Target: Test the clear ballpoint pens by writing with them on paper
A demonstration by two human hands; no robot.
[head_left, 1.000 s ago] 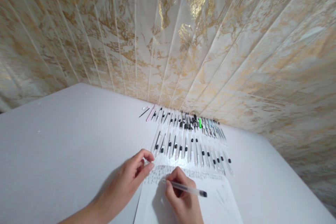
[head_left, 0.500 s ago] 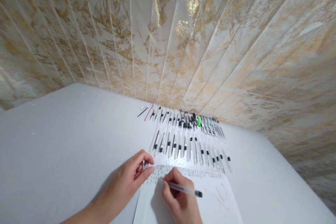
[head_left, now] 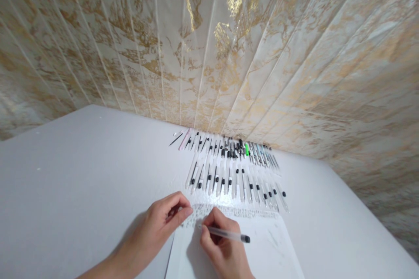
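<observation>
My right hand is closed around a clear pen with a black end, its tip touching a white sheet of paper near a band of small handwriting along the sheet's top edge. My left hand rests on the table at the sheet's top left corner, fingers curled with thumb and forefinger pinched together; whether anything is between them I cannot make out.
Two rows of several clear pens with black ends lie side by side beyond the paper, with a green one and a pink one in the far row. The white table meets a gold-veined marble-patterned wall.
My right hand and the pen have shifted slightly left along the written line. The view has drifted a little; my left hand stays put.
</observation>
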